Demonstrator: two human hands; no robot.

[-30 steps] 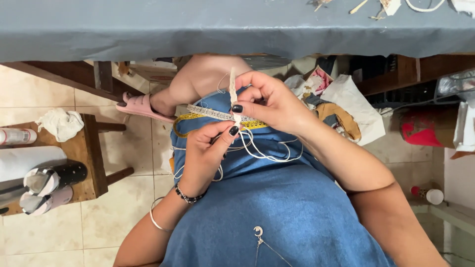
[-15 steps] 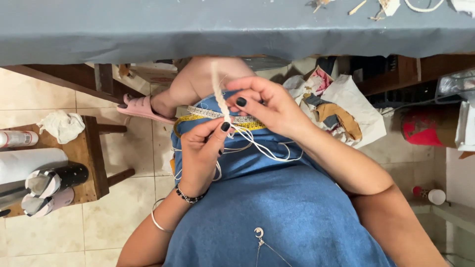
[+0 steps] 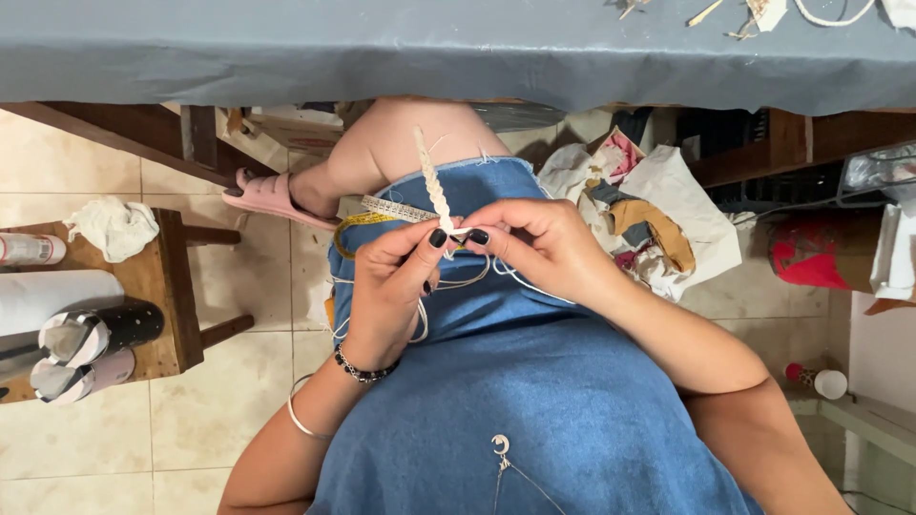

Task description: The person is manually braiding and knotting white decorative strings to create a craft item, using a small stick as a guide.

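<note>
Braid: cream, twisted, pinched upright by both hands.
Left hand: closed on braid.
Right hand: closed on braid.
Bag: white, crumpled, at 3 o'clock.

Grey-clothed table far, scraps on it. Wooden stool left: white rag, rolls. Tiled floor: paper scrap pile right.

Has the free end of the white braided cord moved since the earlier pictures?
Yes. The white braided cord stood over the measuring tape on the lap; now its tip reaches past the blue denim hem, nearer the grey table edge.
</note>
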